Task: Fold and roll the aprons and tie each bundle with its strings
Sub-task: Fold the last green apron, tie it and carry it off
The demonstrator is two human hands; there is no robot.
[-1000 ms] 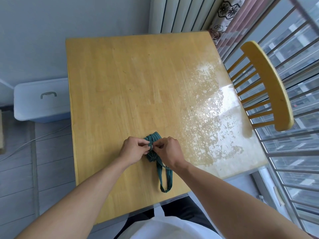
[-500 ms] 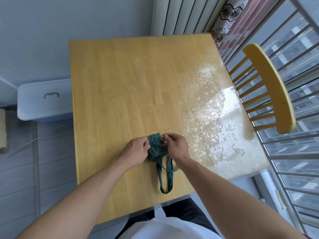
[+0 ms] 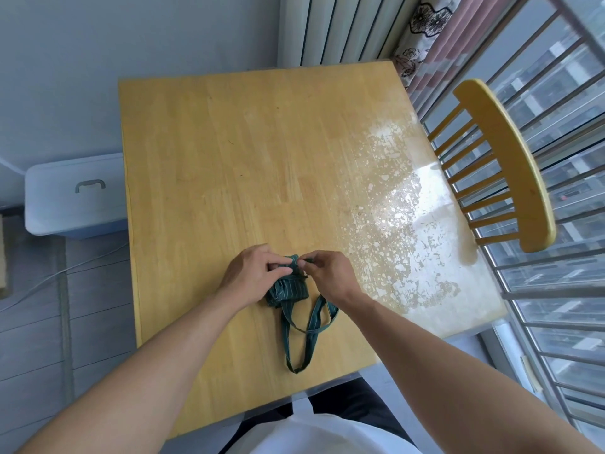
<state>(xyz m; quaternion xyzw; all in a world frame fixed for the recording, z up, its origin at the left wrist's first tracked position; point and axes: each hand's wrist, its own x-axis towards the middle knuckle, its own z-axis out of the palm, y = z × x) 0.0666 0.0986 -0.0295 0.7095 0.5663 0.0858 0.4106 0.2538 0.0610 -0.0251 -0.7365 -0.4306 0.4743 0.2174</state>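
From the head view, one rolled apron bundle (image 3: pixel 288 288), green with thin stripes, lies near the front edge of the wooden surface (image 3: pixel 229 152). Half a second ago the hands sat lower on it; now both have risen to its far end, so the tying looks nearly finished. The left hand (image 3: pixel 252 273) pinches the fabric there, and the right hand (image 3: pixel 327 273) pinches a string end. One strap loop (image 3: pixel 299 339) trails toward the person. One chair (image 3: pixel 510 165) and one storage box (image 3: pixel 75 194) stand beside the surface.
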